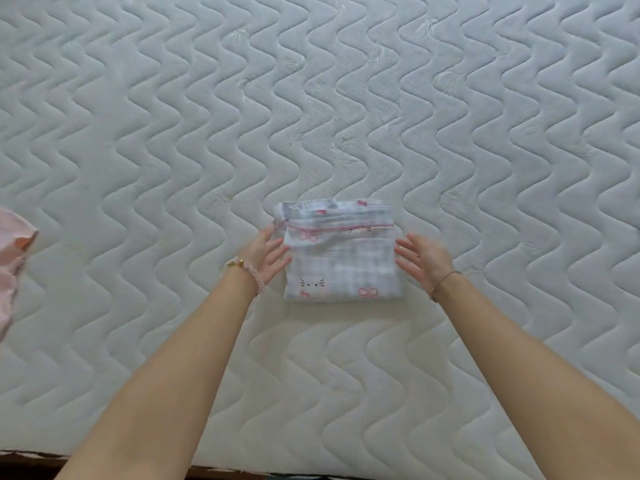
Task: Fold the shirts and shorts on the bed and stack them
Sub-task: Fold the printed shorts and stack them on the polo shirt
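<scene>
A folded garment (341, 258) of pale blue check with pink bows and cat faces lies flat on the bed (311, 116), near its front middle. My left hand (268, 256) is at the garment's left edge with its fingers straight, the fingertips touching the cloth. My right hand (420, 258) is at the right edge, fingers spread and straight, just beside the cloth. Neither hand grips anything. A pink garment (12, 268) lies crumpled at the far left edge of the view, cut off by the frame.
The white quilted mattress with a wavy stitch pattern fills the view. Its front edge (242, 471) runs along the bottom, with a dark floor strip below it.
</scene>
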The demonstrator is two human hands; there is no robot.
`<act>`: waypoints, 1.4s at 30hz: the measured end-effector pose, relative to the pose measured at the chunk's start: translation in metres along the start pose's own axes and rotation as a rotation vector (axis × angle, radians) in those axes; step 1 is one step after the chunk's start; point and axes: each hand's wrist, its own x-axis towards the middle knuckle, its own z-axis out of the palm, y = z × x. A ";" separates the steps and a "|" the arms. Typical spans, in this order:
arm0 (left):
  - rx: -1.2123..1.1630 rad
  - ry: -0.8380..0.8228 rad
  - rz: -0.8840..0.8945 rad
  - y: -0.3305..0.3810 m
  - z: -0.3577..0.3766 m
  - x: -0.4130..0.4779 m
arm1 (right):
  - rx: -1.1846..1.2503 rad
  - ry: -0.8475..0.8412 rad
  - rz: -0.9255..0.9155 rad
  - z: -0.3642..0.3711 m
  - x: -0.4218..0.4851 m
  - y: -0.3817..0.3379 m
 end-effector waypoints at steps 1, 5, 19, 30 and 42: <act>0.114 0.058 0.037 -0.005 -0.003 0.005 | -0.085 0.047 -0.033 -0.001 0.005 0.005; 0.509 0.244 0.154 -0.026 -0.023 0.030 | -0.401 0.146 -0.105 -0.005 0.021 0.022; 0.493 -0.005 0.077 -0.020 0.004 0.064 | -0.435 -0.091 -0.039 0.019 0.033 0.030; 0.359 -0.143 -0.001 -0.022 0.005 0.026 | -0.281 -0.091 0.004 0.018 0.007 0.020; 0.311 -0.346 0.159 0.039 0.029 -0.162 | -0.177 -0.160 -0.258 -0.005 -0.186 -0.068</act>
